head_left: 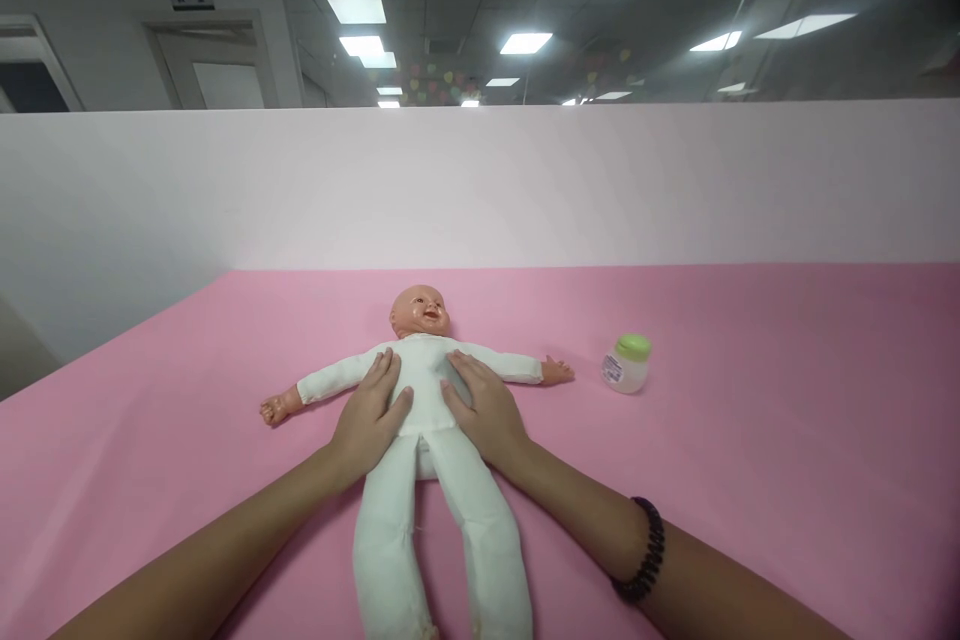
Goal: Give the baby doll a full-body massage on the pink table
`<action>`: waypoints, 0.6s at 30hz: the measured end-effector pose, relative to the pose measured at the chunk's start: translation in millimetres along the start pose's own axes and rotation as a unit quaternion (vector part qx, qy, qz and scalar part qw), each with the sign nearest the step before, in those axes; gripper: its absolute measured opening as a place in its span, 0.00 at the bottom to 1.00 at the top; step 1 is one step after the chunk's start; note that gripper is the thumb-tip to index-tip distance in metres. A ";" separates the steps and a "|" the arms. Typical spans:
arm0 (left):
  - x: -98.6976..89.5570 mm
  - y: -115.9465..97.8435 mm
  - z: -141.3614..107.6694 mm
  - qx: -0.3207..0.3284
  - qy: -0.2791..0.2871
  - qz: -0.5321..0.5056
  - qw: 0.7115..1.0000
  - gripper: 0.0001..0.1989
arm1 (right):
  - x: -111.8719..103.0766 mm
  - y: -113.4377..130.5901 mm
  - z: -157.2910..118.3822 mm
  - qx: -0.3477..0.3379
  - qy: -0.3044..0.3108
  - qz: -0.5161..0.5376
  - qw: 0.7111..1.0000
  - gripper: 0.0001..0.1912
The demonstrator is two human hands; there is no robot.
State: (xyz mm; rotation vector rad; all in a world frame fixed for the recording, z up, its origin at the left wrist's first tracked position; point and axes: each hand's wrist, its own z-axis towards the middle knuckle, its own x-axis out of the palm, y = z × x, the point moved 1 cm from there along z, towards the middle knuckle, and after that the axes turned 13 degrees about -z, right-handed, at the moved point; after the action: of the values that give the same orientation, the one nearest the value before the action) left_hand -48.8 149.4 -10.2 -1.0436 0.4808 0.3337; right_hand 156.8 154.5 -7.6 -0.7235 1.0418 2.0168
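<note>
A baby doll with a white cloth body and plastic head and hands lies on its back, arms spread wide and legs toward me. My left hand rests along the left side of its torso, fingers stretched out and thumb apart. On the other side of the torso lies my right hand, also flat with its fingers extended. Both palms touch the cloth, and neither hand grips anything. The doll's feet are partly cut off by the bottom of the view.
A pink cloth covers the table. Right of the doll's outstretched hand stands a small clear jar with a green lid. A white partition rises along the far edge. A dark coiled band circles my right forearm.
</note>
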 end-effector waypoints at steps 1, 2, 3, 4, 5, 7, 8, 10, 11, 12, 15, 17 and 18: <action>-0.3 -1.5 -0.3 0.022 -0.005 0.011 1.000 0.28 | -1.3 1.4 -0.7 -0.012 -0.032 -0.008 0.999 0.22; -0.6 -3.3 -0.5 0.049 -0.007 0.018 0.999 0.25 | -2.7 3.0 -1.3 -0.031 -0.057 -0.006 0.998 0.19; -0.9 -5.0 -0.7 0.078 -0.010 0.020 0.997 0.22 | -3.8 4.5 -1.8 -0.053 -0.076 0.006 0.996 0.17; -1.1 -6.5 -0.9 0.108 -0.011 0.016 0.994 0.20 | -4.7 5.7 -2.1 -0.077 -0.086 0.025 0.993 0.16; -1.4 -7.5 -1.0 0.134 -0.011 0.006 0.991 0.19 | -5.4 6.5 -2.3 -0.102 -0.087 0.049 0.990 0.16; -2.1 -8.1 -0.9 0.172 0.008 -0.018 0.985 0.18 | -6.0 6.9 -2.0 -0.147 -0.064 0.093 0.983 0.17; -2.6 -7.9 -0.6 0.182 0.027 -0.026 0.983 0.19 | -6.1 6.5 -1.5 -0.165 -0.043 0.110 0.979 0.17; -4.1 -6.6 0.6 0.185 0.071 -0.031 0.980 0.21 | -6.3 5.1 -0.2 -0.189 0.006 0.128 0.973 0.19; -4.9 -5.7 1.4 0.181 0.090 -0.028 0.979 0.22 | -6.6 4.3 0.6 -0.194 0.030 0.128 0.972 0.20; -5.7 -4.9 2.3 0.174 0.104 -0.022 0.979 0.23 | -7.0 3.5 1.5 -0.192 0.052 0.122 0.972 0.22; -7.1 -3.7 4.5 0.148 0.122 0.001 0.981 0.27 | -8.7 2.2 3.7 -0.171 0.113 0.089 0.975 0.25; -6.6 -4.1 4.7 0.123 0.125 0.012 0.984 0.28 | -9.1 1.7 4.6 -0.152 0.142 0.070 0.976 0.27; -6.0 -4.6 4.4 0.105 0.122 0.014 0.987 0.28 | -8.7 1.4 4.9 -0.140 0.151 0.061 0.977 0.29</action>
State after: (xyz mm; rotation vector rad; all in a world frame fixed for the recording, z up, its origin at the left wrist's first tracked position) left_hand -50.7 150.9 -1.8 -0.8753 0.7347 0.1759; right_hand 159.9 155.0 2.1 -1.1701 0.9980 2.2336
